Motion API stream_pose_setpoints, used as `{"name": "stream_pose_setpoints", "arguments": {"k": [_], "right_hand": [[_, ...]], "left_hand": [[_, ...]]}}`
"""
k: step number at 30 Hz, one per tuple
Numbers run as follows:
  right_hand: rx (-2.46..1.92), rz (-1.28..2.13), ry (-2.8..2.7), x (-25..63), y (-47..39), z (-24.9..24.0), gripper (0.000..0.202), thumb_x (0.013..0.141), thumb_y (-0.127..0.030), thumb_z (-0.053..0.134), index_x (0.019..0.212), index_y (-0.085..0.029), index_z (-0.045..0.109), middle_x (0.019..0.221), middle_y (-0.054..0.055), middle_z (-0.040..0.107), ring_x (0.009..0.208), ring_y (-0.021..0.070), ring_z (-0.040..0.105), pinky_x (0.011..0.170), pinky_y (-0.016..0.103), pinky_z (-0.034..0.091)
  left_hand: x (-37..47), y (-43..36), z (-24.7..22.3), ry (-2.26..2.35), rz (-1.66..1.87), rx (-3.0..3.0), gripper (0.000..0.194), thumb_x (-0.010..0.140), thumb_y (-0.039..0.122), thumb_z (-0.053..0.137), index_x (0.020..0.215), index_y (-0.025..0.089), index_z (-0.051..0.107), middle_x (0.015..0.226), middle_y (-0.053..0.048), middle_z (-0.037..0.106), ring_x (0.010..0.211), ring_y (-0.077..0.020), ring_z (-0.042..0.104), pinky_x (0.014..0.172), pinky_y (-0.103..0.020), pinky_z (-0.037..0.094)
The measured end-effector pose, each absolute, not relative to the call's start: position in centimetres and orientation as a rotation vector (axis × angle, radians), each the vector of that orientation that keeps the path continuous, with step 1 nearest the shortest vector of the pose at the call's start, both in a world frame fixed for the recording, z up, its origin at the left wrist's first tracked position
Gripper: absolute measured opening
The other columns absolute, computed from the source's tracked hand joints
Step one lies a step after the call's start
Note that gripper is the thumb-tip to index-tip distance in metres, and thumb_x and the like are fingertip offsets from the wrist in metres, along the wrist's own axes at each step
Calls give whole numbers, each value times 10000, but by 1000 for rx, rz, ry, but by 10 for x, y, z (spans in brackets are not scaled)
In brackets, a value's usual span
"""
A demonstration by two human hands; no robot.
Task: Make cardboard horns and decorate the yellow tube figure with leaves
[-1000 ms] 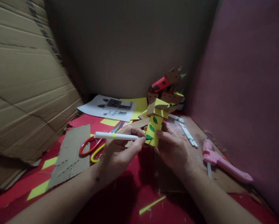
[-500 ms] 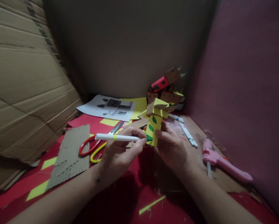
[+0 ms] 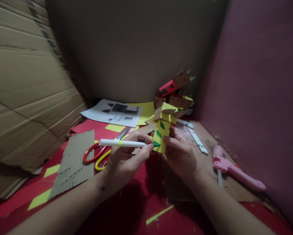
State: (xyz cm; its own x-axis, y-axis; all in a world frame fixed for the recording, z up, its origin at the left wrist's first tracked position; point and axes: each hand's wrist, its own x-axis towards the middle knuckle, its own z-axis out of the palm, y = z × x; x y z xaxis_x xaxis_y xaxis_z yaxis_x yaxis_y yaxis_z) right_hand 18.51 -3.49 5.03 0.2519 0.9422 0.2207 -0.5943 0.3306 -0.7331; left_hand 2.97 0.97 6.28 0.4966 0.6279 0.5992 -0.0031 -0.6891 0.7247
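Note:
My left hand (image 3: 126, 156) is closed round a white marker (image 3: 126, 143) with a yellow-green band. The marker's tip meets a green leaf shape near the bottom of a yellow paper tube (image 3: 162, 138), though fingers partly hide the contact. My right hand (image 3: 180, 155) grips that tube from the right, keeping it nearly upright. Green leaf shapes run down its front, and a yellow-and-cardboard box form (image 3: 166, 112) sits on top. Behind my left wrist lie scissors (image 3: 97, 155) with one red and one yellow handle loop.
A pink glue gun (image 3: 236, 169) and white markers (image 3: 197, 141) lie on cardboard at right. Behind are a printed sheet (image 3: 99, 109) and red-and-brown cardboard figures (image 3: 168, 88). At left, a corrugated piece (image 3: 74, 163) lies before a tall cardboard panel (image 3: 26, 81).
The marker's back end has shifted slightly left and up, with its tip still at the lowest leaf. Both hands keep their holds and have barely moved.

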Motion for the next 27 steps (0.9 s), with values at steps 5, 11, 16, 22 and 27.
{"name": "stream_pose_setpoints", "arguments": {"k": [5, 11, 16, 22, 27], "right_hand": [[-568, 1127, -719, 186, -34, 49, 301, 686, -130, 675, 961, -250, 666, 891, 7, 704, 832, 209, 643, 727, 341, 535], [-561, 1125, -723, 186, -34, 49, 274, 708, -137, 663, 958, -250, 667, 893, 5, 683, 775, 193, 630, 706, 337, 523], [-581, 1132, -718, 185, -35, 50, 289, 695, -144, 678, 971, -231, 664, 905, 11, 678, 758, 176, 623, 675, 300, 513], [-584, 1124, -733, 185, -34, 49, 291, 692, -142, 671, 968, -236, 660, 894, 10, 691, 775, 178, 618, 678, 294, 505], [-586, 1124, -735, 186, -35, 49, 278, 700, -143, 666, 960, -240, 664, 869, -6, 675, 736, 158, 609, 627, 274, 493]], "left_hand": [[30, 10, 62, 503, 1216, 2071, 59, 879, 197, 580, 865, 207, 636, 725, 14, 634, 624, -120, 589, 585, -256, 472], [29, 8, 68, 559, 1211, 1997, 48, 875, 202, 589, 847, 211, 627, 714, 28, 616, 634, -109, 573, 594, -241, 460], [30, 4, 66, 542, 1189, 1995, 57, 882, 206, 577, 864, 209, 631, 740, 20, 622, 637, -112, 582, 606, -250, 479], [31, 5, 66, 533, 1170, 2016, 57, 875, 206, 581, 858, 199, 635, 759, 4, 637, 651, -125, 602, 606, -263, 497], [31, 5, 67, 530, 1188, 2034, 65, 875, 202, 572, 852, 200, 633, 738, 11, 630, 635, -120, 591, 600, -262, 484]]}}
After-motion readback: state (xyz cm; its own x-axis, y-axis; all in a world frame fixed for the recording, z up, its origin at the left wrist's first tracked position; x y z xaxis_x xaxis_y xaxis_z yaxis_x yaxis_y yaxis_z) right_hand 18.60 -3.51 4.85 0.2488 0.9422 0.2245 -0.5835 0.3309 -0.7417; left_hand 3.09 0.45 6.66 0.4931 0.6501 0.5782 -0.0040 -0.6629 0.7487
